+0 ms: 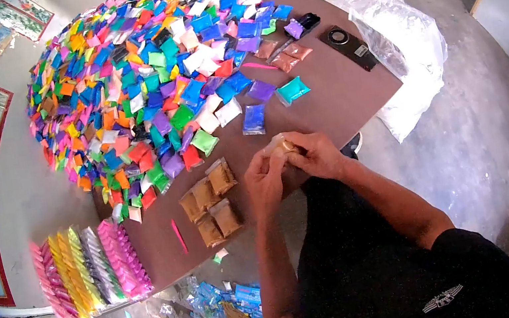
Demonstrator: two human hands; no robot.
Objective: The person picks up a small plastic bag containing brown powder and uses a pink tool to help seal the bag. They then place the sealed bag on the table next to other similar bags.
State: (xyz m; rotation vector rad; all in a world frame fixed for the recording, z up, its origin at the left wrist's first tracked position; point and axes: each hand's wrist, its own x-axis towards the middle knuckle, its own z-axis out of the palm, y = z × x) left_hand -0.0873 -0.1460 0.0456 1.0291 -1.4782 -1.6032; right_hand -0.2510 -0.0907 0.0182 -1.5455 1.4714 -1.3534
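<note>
Near the table's front edge, my left hand [263,175] and my right hand [317,153] meet with bent fingers around a small clear packet with brown clay-like filling [287,146]. Both hands pinch it, and the fingers hide part of it. Left of my left hand, several filled brown packets [213,189] lie close together in rows on the table. Beyond my hands are a blue packet [253,120], a purple packet [261,90] and a teal packet [293,90], lying flat.
A huge heap of coloured packets [120,80] covers the brown table's [339,101] far left. Striped rows of packets [91,267] sit at the left corner. A black scale [349,47] and clear plastic sheeting [407,46] are at right. A pink stick [178,236] lies near the edge.
</note>
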